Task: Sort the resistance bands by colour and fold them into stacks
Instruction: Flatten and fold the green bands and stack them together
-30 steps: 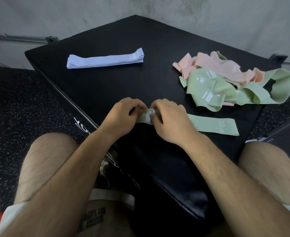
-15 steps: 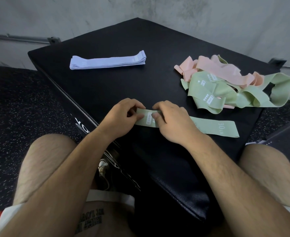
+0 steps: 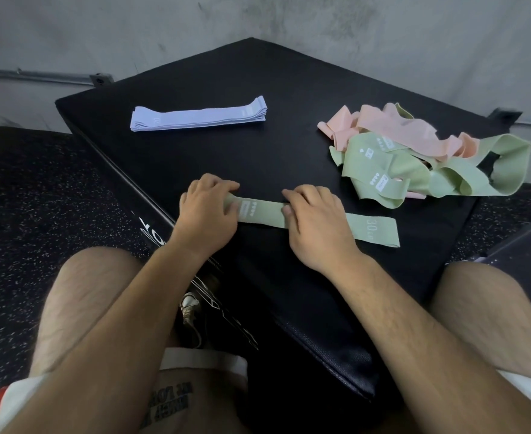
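A flat green band (image 3: pixel 261 213) marked 30 LB lies across the near part of the black padded box (image 3: pixel 214 164). My left hand (image 3: pixel 209 211) pinches its left end. My right hand (image 3: pixel 315 220) presses down on its middle, covering part of it. The band's right end (image 3: pixel 375 228) lies free on the box. At the far left rests a neat stack of lilac bands (image 3: pixel 198 118). A tangled heap of green bands (image 3: pixel 414 173) and pink bands (image 3: pixel 395 131) sits at the right.
The box stands in a corner against a grey wall (image 3: pixel 289 23). Speckled black rubber floor (image 3: pixel 38 189) lies to the left. My bare knees (image 3: pixel 92 286) flank the box's near corner.
My hands have moved apart along the green band, the left one drawing its end leftward, so the bunched end now lies stretched flat.
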